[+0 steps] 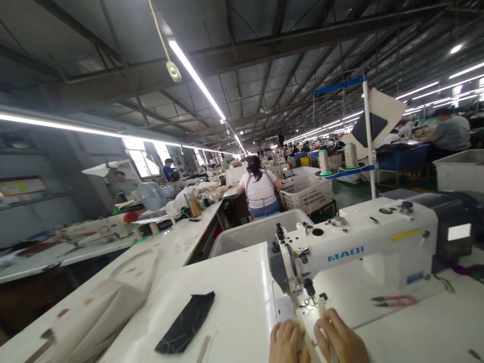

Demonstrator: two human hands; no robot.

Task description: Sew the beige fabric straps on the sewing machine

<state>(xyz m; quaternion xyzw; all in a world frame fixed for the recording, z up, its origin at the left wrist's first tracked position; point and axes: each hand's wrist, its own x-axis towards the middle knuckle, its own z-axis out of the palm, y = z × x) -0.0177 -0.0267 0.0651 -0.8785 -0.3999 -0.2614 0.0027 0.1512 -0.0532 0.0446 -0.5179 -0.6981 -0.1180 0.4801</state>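
Note:
At the lower right a white sewing machine [355, 247] stands on a pale table, its lamp lighting the area under the needle. My left hand [285, 343] is just in front of the needle area, fingers curled down and close together; what lies beneath them is hidden. Beside it my right hand [342, 339] pinches a narrow cream fabric strip [321, 306] near the presser foot. Pink-handled thread snips [395, 301] lie on the table to the right of my right hand. Left of the machine lies a folded black fabric piece [185, 322] with loose threads.
Beige fabric pieces [102, 307] spread over the left table. A grey bin [260, 229] sits behind the machine table, with a seated co-worker [260, 186] beyond and a white basket [306, 194] beside them. Thread cones [350, 155] stand on a blue-armed rack.

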